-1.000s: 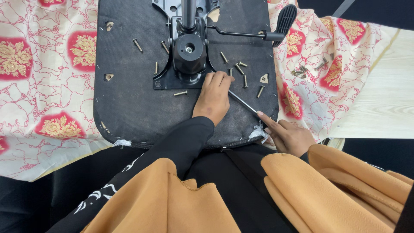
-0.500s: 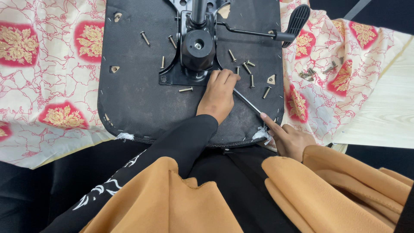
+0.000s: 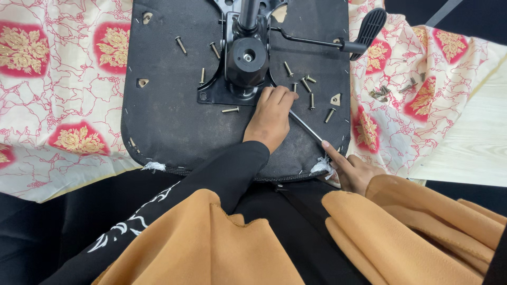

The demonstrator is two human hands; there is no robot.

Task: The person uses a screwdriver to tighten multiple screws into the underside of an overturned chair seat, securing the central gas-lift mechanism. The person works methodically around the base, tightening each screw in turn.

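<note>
A black upturned chair seat lies on a patterned cloth, with a black metal mechanism plate bolted at its middle. My left hand, in a black sleeve, rests at the plate's near right corner with its fingers bent down over the tip of a thin metal screwdriver shaft. What lies under those fingers is hidden. My right hand, in an orange sleeve, grips the shaft's near end by the seat's torn front edge. Several loose bolts lie just right of my left hand.
More bolts are scattered on the seat's left half. A lever with a black paddle handle sticks out to the right. A small heap of screws sits on the red and cream cloth. A pale wooden floor shows at right.
The view has drifted slightly, so the seat sits a little lower in the picture. Both hands stay in the same place on the plate corner and the shaft.
</note>
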